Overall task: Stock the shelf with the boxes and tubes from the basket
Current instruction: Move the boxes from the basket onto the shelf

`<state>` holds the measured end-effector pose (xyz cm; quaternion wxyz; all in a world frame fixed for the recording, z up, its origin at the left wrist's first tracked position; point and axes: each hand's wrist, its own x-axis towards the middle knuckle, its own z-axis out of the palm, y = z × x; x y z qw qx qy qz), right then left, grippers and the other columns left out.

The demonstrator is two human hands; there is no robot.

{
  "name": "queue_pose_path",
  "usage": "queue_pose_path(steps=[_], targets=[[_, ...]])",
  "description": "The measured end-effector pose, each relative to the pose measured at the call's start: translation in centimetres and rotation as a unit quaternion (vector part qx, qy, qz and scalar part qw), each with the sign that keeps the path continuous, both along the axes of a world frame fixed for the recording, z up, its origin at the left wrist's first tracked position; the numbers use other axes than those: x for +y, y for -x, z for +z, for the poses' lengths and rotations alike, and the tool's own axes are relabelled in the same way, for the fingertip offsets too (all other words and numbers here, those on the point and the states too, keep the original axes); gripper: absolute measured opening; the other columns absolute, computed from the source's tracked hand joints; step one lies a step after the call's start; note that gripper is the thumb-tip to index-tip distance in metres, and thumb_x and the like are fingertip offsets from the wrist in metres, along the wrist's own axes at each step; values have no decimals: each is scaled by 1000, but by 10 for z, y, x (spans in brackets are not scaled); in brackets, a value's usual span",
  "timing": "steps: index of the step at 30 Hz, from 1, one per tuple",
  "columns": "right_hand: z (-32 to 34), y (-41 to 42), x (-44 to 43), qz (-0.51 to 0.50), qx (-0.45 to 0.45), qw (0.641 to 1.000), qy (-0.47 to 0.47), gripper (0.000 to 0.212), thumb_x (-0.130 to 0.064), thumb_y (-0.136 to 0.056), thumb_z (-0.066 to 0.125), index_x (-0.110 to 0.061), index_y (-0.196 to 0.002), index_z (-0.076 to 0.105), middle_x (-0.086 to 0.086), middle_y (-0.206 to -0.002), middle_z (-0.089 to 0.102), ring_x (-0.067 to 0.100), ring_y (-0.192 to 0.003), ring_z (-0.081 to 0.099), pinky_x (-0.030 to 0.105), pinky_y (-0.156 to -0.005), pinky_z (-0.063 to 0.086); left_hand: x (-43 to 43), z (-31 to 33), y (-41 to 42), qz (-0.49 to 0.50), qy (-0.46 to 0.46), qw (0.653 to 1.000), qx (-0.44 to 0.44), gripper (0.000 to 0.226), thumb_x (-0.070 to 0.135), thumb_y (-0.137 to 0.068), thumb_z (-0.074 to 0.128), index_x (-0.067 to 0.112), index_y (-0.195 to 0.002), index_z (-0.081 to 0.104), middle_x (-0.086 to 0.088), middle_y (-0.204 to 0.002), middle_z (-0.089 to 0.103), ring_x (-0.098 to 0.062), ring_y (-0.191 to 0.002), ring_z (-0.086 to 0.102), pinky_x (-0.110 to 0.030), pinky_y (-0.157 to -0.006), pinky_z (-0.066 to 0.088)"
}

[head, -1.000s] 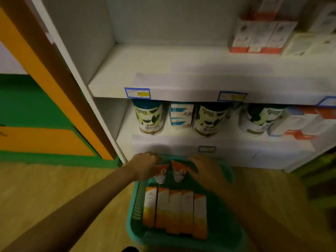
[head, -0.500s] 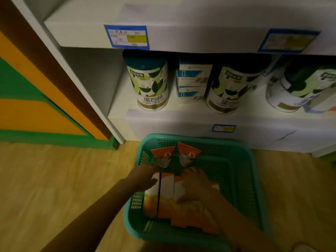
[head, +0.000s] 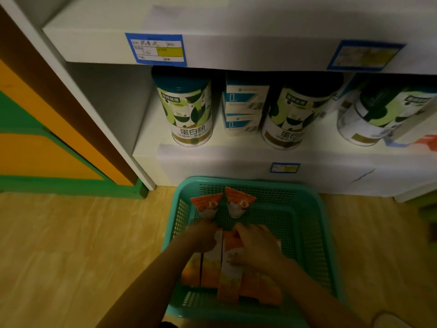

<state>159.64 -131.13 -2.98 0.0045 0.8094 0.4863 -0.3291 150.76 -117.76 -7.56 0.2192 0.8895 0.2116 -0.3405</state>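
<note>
A teal basket stands on the floor in front of the white shelf. At its far end lie two orange-and-white tubes. Several orange boxes lie side by side at the near end. My left hand is curled over the far ends of the left boxes. My right hand grips the middle box, which sits raised above its neighbours and sticks out toward me. The boxes on the right are partly hidden under my right hand and arm.
On the bottom shelf stand three green-and-white powder cans and stacked blue-and-white boxes. The shelf above carries blue price labels. An orange-and-green cabinet is at the left. Wooden floor surrounds the basket.
My hands moved from the two tubes back to the orange boxes. The view dropped and closed in on the basket. The middle box has since risen out of the row.
</note>
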Motion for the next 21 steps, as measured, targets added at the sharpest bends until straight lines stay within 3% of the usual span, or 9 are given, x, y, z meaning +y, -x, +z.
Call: queue_pose_path(steps=[8,11,16,21], targets=[[14,-1,-4,-55,85,995,-9,52,-43,-75,69,-22,-118,48,5,-123,60,23,-109,57,32,-87,46,7,15,3,-38,56,998,-2,38,20,-87,55,7,-123,52,-13,-127,53,-30,-117,50,-40,-98,44],[26,-2,-5,-65,108,992,-18,52,-45,-70,73,-23,-112,53,1,-120,62,20,-107,59,36,-88,50,8,30,6,-14,89,996,-14,30,21,-85,61,7,-111,57,-12,-114,59,-29,-106,56,-35,-84,45],[62,-7,-7,-54,79,994,-60,54,-46,-69,74,-26,-115,53,-3,-120,64,18,-107,60,33,-85,50,12,80,16,16,79,991,-108,38,21,-83,65,11,-118,54,-3,-118,57,-19,-107,54,-25,-84,42],[129,-23,-6,-67,62,988,-122,41,-41,-70,75,-28,-104,56,-7,-113,64,12,-101,59,32,-86,50,28,154,26,15,44,987,-152,30,25,-76,71,14,-102,61,-5,-112,62,-22,-98,57,-36,-85,47]])
